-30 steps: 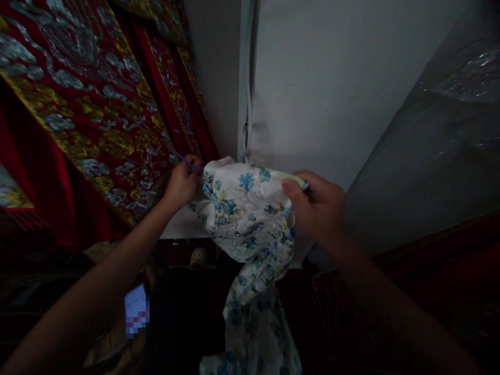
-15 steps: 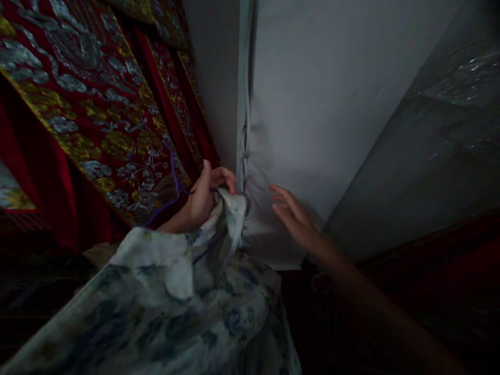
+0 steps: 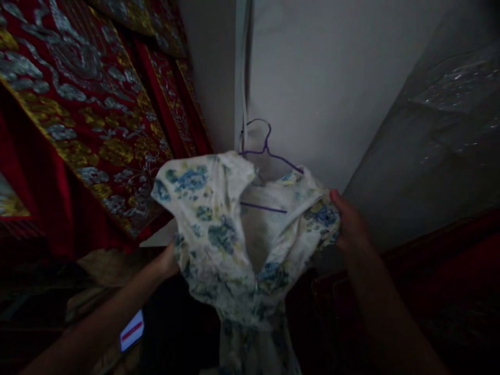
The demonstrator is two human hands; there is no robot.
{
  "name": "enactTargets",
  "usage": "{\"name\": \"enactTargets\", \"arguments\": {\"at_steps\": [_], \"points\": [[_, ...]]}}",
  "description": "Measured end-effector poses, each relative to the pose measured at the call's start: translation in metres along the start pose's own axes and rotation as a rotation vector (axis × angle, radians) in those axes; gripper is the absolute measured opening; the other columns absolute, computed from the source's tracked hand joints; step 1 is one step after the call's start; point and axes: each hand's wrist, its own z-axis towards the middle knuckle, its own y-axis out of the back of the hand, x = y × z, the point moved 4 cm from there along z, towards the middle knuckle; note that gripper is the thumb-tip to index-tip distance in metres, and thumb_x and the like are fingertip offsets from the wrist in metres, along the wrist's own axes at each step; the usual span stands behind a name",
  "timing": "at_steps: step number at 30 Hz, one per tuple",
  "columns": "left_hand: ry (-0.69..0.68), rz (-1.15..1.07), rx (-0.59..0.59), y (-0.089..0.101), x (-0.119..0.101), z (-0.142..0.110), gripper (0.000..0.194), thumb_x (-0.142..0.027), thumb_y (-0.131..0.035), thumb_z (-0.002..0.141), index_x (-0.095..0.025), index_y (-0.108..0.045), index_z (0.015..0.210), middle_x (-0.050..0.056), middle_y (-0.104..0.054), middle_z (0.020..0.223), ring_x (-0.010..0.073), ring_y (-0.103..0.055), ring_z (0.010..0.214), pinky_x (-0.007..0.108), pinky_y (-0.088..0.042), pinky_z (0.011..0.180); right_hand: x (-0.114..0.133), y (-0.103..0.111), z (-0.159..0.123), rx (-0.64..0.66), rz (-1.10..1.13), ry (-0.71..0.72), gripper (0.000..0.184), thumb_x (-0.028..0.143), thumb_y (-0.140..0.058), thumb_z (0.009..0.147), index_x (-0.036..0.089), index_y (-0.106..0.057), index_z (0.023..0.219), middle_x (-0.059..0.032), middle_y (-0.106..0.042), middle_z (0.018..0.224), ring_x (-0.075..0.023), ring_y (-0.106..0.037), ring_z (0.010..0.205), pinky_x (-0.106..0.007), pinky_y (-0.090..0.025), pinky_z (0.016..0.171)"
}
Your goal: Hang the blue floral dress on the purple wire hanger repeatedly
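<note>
A white dress (image 3: pixel 222 229) with blue and green flowers and a V neck is spread out on a thin purple hanger (image 3: pixel 266 149). The hanger's hook is up against a pale cord (image 3: pixel 245 104) on the wall; whether it is caught on the cord, I cannot tell. My right hand (image 3: pixel 350 223) is closed on the dress's right shoulder edge, thumb on top. At the opposite side my left hand (image 3: pixel 171 260) grips the fabric below the sleeve, its fingers hidden behind the cloth.
Red cloth embroidered in silver and gold (image 3: pixel 113 120) hangs at the left. Behind the dress stands a white wall (image 3: pixel 312 78), with clear plastic sheeting (image 3: pixel 441 125) to its right. A lit phone (image 3: pixel 132 330) lies low on the left. Dark red fabric (image 3: pixel 441 255) lies at lower right.
The dress has gone from bunched at my left hand to spread wide, and the hanger's hook now shows. My left hand moved down and left; my right, open before, has taken hold of the shoulder.
</note>
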Motion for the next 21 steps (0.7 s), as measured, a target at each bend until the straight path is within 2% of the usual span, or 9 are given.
{"name": "enactTargets", "arguments": {"at_steps": [4, 7, 9, 12, 14, 18, 19, 20, 21], "points": [[0.079, -0.186, 0.027, 0.002, 0.024, -0.005, 0.072, -0.073, -0.072, 0.071, -0.025, -0.069, 0.125, 0.01, -0.074, 0.126, 0.0363, -0.058, 0.134, 0.051, -0.046, 0.113, 0.013, -0.019, 0.021, 0.075, -0.068, 0.098, 0.04, 0.064, -0.069, 0.078, 0.024, -0.066, 0.079, -0.0081, -0.074, 0.072, -0.032, -0.076, 0.089, -0.045, -0.062, 0.075], [0.026, -0.201, -0.087, 0.003, 0.038, -0.006, 0.078, -0.072, -0.08, 0.063, -0.023, -0.07, 0.123, 0.012, -0.074, 0.125, 0.0368, -0.06, 0.132, 0.05, -0.047, 0.112, 0.015, -0.035, 0.016, 0.104, -0.092, 0.097, 0.039, 0.061, -0.07, 0.078, 0.022, -0.066, 0.077, -0.0081, -0.072, 0.069, -0.0322, -0.076, 0.089, -0.045, -0.062, 0.076], [-0.028, -0.133, -0.174, 0.005, 0.048, -0.015, 0.079, -0.063, -0.087, 0.059, -0.02, -0.069, 0.123, 0.012, -0.075, 0.122, 0.0374, -0.062, 0.128, 0.048, -0.047, 0.112, 0.012, -0.034, 0.008, 0.1, -0.099, 0.083, 0.038, 0.061, -0.069, 0.079, 0.023, -0.066, 0.077, -0.0076, -0.072, 0.069, -0.0317, -0.076, 0.089, -0.044, -0.061, 0.075], [-0.035, -0.055, -0.244, 0.005, 0.067, -0.041, 0.079, -0.055, -0.092, 0.057, -0.02, -0.069, 0.125, 0.011, -0.076, 0.119, 0.0371, -0.064, 0.125, 0.046, -0.048, 0.112, 0.0, -0.017, -0.006, 0.088, -0.129, 0.055, 0.038, 0.062, -0.064, 0.083, 0.023, -0.067, 0.082, -0.0077, -0.073, 0.074, -0.0308, -0.074, 0.091, -0.042, -0.06, 0.074], [0.018, -0.083, -0.267, 0.003, 0.083, -0.058, 0.077, -0.053, -0.091, 0.06, -0.02, -0.069, 0.126, 0.01, -0.077, 0.117, 0.0367, -0.065, 0.125, 0.046, -0.048, 0.112, -0.011, -0.002, -0.02, -0.012, -0.145, 0.1, 0.035, 0.057, -0.065, 0.085, 0.023, -0.068, 0.093, -0.0082, -0.074, 0.087, -0.0294, -0.072, 0.098, -0.041, -0.058, 0.078], [0.124, -0.249, -0.299, -0.008, 0.112, -0.08, 0.072, -0.049, -0.089, 0.067, -0.023, -0.066, 0.131, 0.01, -0.077, 0.118, 0.0365, -0.065, 0.126, 0.048, -0.05, 0.11, -0.043, 0.016, -0.09, -0.482, -0.254, 0.444, 0.036, 0.044, -0.071, 0.086, 0.025, -0.063, 0.114, -0.0088, -0.065, 0.124, -0.0262, -0.06, 0.117, -0.04, -0.051, 0.096], [0.134, -0.283, -0.31, -0.011, 0.117, -0.083, 0.072, -0.048, -0.088, 0.069, -0.024, -0.064, 0.133, 0.009, -0.076, 0.12, 0.0356, -0.063, 0.128, 0.047, -0.049, 0.111, -0.056, 0.015, -0.113, -0.57, -0.261, 0.456, 0.032, 0.045, -0.068, 0.088, 0.025, -0.063, 0.112, -0.0086, -0.065, 0.121, -0.0259, -0.06, 0.114, -0.04, -0.05, 0.096], [0.133, -0.303, -0.32, -0.014, 0.121, -0.085, 0.072, -0.047, -0.088, 0.071, -0.026, -0.063, 0.135, 0.009, -0.075, 0.124, 0.0343, -0.061, 0.131, 0.046, -0.048, 0.113, -0.071, 0.011, -0.133, -0.599, -0.251, 0.39, 0.027, 0.046, -0.067, 0.089, 0.025, -0.063, 0.107, -0.007, -0.066, 0.111, -0.0248, -0.062, 0.105, -0.038, -0.051, 0.092], [0.125, -0.308, -0.324, -0.017, 0.123, -0.087, 0.072, -0.045, -0.087, 0.072, -0.027, -0.061, 0.137, 0.008, -0.073, 0.129, 0.0326, -0.058, 0.135, 0.044, -0.046, 0.115, -0.087, 0.001, -0.148, -0.507, -0.254, 0.261, 0.025, 0.048, -0.066, 0.089, 0.025, -0.064, 0.1, -0.0052, -0.067, 0.099, -0.0234, -0.063, 0.094, -0.036, -0.051, 0.085]]}}
